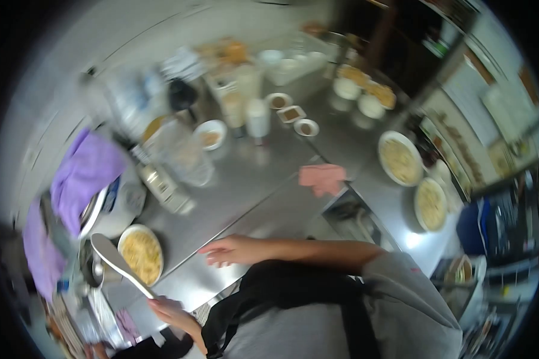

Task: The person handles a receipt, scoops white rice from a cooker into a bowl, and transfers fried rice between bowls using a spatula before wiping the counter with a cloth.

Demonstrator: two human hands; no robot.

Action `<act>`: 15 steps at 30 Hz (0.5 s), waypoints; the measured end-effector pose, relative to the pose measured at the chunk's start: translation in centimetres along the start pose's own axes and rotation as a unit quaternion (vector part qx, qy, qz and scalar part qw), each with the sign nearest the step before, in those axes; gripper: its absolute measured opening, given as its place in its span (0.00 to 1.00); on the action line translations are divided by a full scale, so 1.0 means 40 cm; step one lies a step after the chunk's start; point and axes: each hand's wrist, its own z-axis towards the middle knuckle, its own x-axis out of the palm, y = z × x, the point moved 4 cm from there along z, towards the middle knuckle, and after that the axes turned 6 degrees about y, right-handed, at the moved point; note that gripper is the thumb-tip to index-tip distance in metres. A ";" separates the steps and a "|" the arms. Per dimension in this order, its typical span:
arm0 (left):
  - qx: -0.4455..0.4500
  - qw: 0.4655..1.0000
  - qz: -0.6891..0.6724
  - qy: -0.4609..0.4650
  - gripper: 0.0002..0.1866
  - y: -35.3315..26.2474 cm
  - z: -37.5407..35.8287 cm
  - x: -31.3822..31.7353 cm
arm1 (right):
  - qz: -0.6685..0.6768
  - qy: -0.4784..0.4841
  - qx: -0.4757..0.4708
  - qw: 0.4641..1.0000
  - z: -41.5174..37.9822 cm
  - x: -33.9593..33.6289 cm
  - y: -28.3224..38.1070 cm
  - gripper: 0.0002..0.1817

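Note:
My left hand (pixel 172 312) is closed round the handle end of a white paddle-like spoon (pixel 118 261), whose broad end points up and left. Beside the spoon stands an oval white bowl of yellowish food (pixel 141 254). My right hand (pixel 230 250) hovers over the steel counter's front part with its fingers apart and nothing in them. A rice cooker (pixel 126 206) with a purple cloth (pixel 87 173) over it stands behind the bowl.
A pink cloth (pixel 322 179) lies mid-counter. Two oval bowls of food (pixel 401 160) (pixel 431 204) stand at the right. Small dishes (pixel 291 114), bottles (pixel 258 119), a plastic bag (pixel 182 152) and a white bowl (pixel 210 135) are farther back.

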 end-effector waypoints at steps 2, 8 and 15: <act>-0.168 0.968 -0.109 0.152 0.23 0.089 -0.077 0.132 | 0.043 -0.078 -0.019 0.996 -0.012 -0.011 0.033 0.32; -0.168 0.778 -0.131 0.591 0.22 -0.079 -0.403 0.582 | 0.280 -0.336 -0.139 0.889 -0.236 -0.172 0.020 0.28; 0.077 0.621 -0.010 0.780 0.17 -0.157 -0.714 0.922 | -0.516 -0.644 0.037 0.564 -1.023 -0.480 0.060 0.29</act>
